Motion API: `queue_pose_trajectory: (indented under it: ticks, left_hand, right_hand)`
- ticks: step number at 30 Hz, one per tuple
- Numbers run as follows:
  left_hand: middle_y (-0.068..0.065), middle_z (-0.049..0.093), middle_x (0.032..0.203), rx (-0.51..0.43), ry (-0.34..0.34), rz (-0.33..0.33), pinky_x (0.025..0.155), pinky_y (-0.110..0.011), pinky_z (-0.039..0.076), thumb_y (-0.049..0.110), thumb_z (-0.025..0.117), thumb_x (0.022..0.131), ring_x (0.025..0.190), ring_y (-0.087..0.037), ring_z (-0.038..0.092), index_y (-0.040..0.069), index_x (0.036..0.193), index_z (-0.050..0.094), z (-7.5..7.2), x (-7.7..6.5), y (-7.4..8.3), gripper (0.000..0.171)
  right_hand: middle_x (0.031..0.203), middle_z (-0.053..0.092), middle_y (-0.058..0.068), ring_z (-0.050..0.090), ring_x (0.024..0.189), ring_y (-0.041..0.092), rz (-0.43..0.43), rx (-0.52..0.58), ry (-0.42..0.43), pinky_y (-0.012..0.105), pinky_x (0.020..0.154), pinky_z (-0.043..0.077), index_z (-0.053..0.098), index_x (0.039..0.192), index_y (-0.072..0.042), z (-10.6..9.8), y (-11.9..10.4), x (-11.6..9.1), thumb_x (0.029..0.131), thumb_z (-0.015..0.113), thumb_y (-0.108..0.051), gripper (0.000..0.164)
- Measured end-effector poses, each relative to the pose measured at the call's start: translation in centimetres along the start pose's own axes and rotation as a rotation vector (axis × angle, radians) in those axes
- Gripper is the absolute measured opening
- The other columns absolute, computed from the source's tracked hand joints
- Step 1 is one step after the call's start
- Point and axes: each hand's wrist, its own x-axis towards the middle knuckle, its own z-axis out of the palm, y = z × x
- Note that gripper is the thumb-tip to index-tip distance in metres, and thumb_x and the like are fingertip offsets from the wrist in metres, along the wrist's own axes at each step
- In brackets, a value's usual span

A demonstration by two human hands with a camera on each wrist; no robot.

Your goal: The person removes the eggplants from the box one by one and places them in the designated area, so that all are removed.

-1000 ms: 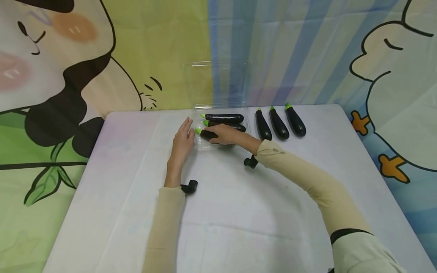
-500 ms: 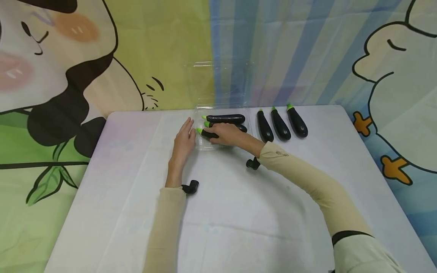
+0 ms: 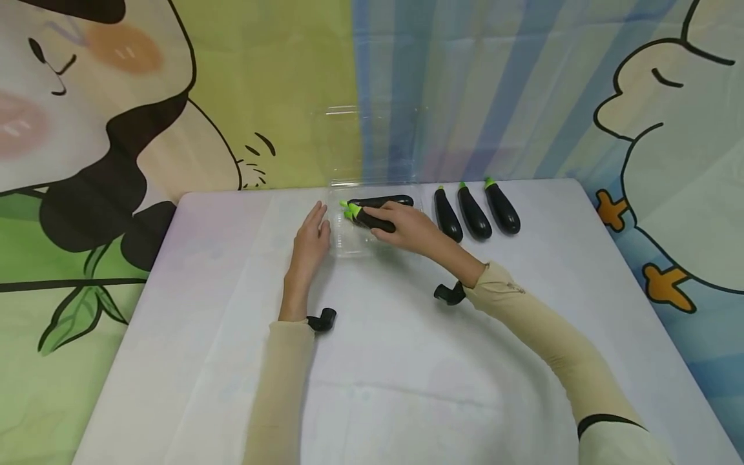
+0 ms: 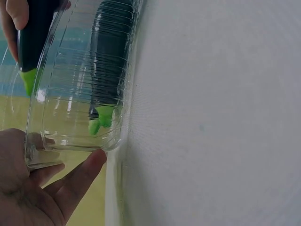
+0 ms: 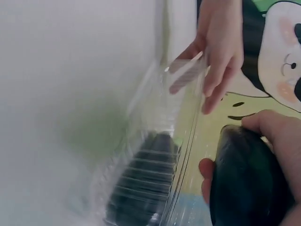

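My right hand (image 3: 411, 227) grips a dark eggplant (image 3: 373, 220) with a green stem end, raised above the rim of a clear plastic container (image 3: 354, 245). Inside the container lies an eggplant (image 3: 386, 201) along the back; another is mostly hidden behind the held one, its green tip (image 3: 348, 214) showing. My left hand (image 3: 310, 240) is at the container's left end, its extended fingers touching the wall, as the left wrist view shows. In the right wrist view the held eggplant (image 5: 247, 181) is beside the container, with dark eggplants (image 5: 146, 179) seen through the ribbed wall.
Three eggplants (image 3: 475, 212) lie side by side on the white-covered table (image 3: 407, 361), right of the container. The container's clear lid (image 3: 378, 142) stands raised at the back, against a printed cartoon backdrop (image 3: 279, 77).
My right hand has lifted the front eggplant from the container's floor and drawn back a little to the right. The left hand stays at the container's left end.
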Motion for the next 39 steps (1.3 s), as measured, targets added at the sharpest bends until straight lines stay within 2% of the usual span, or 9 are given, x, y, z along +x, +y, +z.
queue_pose_trajectory:
  ticks: [6, 9, 12, 15, 20, 26, 31, 33, 39]
  left_hand:
    - [0.000, 0.028, 0.161, -0.001, -0.008, -0.013, 0.118, -0.041, 0.033, 0.024, 0.038, 0.104, 0.147, -0.023, 0.029, 0.011, 0.149, 0.038, 0.3, -0.1, -0.2, 0.047]
    - [0.000, 0.028, 0.161, 0.001, -0.004, -0.011, 0.118, -0.041, 0.033, 0.023, 0.039, 0.104, 0.147, -0.023, 0.029, 0.011, 0.149, 0.038, 0.3, -0.1, -0.2, 0.047]
    - [-0.001, 0.028, 0.161, 0.007, -0.005, -0.005, 0.118, -0.042, 0.033, 0.022, 0.038, 0.104, 0.147, -0.024, 0.030, 0.010, 0.149, 0.038, 0.2, -0.1, -0.1, 0.047]
    - [-0.001, 0.028, 0.161, 0.001, -0.008, -0.008, 0.118, -0.041, 0.034, 0.022, 0.038, 0.104, 0.147, -0.024, 0.029, 0.010, 0.149, 0.038, 0.2, -0.2, -0.1, 0.047]
    - [0.000, 0.027, 0.161, -0.016, -0.014, -0.016, 0.118, -0.041, 0.034, 0.023, 0.038, 0.104, 0.148, -0.023, 0.028, 0.011, 0.150, 0.037, 0.3, -0.2, -0.1, 0.047]
    - [-0.002, 0.027, 0.161, -0.002, -0.005, -0.005, 0.117, -0.043, 0.034, 0.021, 0.038, 0.104, 0.147, -0.025, 0.030, 0.010, 0.150, 0.037, 0.1, -0.3, 0.2, 0.047]
    - [-0.002, 0.028, 0.161, 0.004, 0.002, 0.001, 0.117, -0.043, 0.034, 0.020, 0.038, 0.104, 0.147, -0.025, 0.030, 0.010, 0.149, 0.037, 0.0, -0.3, 0.2, 0.047]
    - [-0.001, 0.027, 0.161, 0.002, -0.001, 0.001, 0.117, -0.043, 0.035, 0.021, 0.038, 0.104, 0.147, -0.024, 0.029, 0.010, 0.150, 0.037, 0.0, -0.2, 0.2, 0.047]
    - [-0.003, 0.028, 0.161, -0.010, 0.006, 0.018, 0.118, -0.043, 0.032, 0.022, 0.038, 0.104, 0.147, -0.025, 0.029, 0.009, 0.149, 0.037, 0.1, 0.0, 0.0, 0.047]
  right_hand:
    - [0.120, 0.059, 0.016, 0.053, 0.073, 0.020, 0.054, 0.157, -0.008, 0.031, 0.062, 0.041, 0.045, 0.146, -0.019, 0.4, 0.1, -3.2, 0.095, 0.058, -0.026, 0.053]
    - [0.118, 0.059, 0.015, 0.044, 0.066, 0.018, 0.069, 0.191, -0.005, 0.029, 0.058, 0.035, 0.045, 0.146, -0.020, 0.4, 0.0, -4.5, 0.094, 0.057, -0.023, 0.054]
    - [0.119, 0.058, 0.013, 0.042, 0.066, 0.017, 0.079, 0.214, 0.005, 0.029, 0.058, 0.034, 0.044, 0.147, -0.022, 0.4, -0.3, -5.6, 0.093, 0.056, -0.022, 0.056]
    - [0.119, 0.059, 0.013, 0.048, 0.073, 0.019, 0.069, 0.210, 0.035, 0.031, 0.061, 0.038, 0.044, 0.147, -0.021, 0.3, -0.3, -6.7, 0.093, 0.057, -0.022, 0.055]
    - [0.129, 0.059, 0.017, 0.061, 0.099, 0.026, 0.038, 0.221, 0.082, 0.040, 0.075, 0.051, 0.045, 0.146, -0.016, 0.2, -0.1, -8.3, 0.095, 0.060, -0.024, 0.054]
    - [0.133, 0.057, 0.017, 0.061, 0.112, 0.029, 0.031, 0.232, 0.125, 0.044, 0.084, 0.054, 0.045, 0.146, -0.013, 0.3, 0.4, -10.1, 0.096, 0.061, -0.023, 0.054]
    - [0.126, 0.058, 0.015, 0.060, 0.085, 0.023, 0.128, 0.248, 0.148, 0.033, 0.065, 0.050, 0.045, 0.146, -0.015, 0.0, 0.9, -11.2, 0.096, 0.060, -0.022, 0.053]
    - [0.125, 0.058, 0.016, 0.057, 0.081, 0.022, 0.175, 0.260, 0.151, 0.030, 0.063, 0.047, 0.046, 0.146, -0.015, -0.1, 1.0, -11.6, 0.095, 0.060, -0.021, 0.053]
    - [0.134, 0.052, 0.016, 0.055, 0.090, 0.025, 0.265, 0.306, 0.133, 0.033, 0.069, 0.048, 0.040, 0.149, -0.017, -0.5, 1.3, -12.9, 0.094, 0.056, -0.017, 0.058]
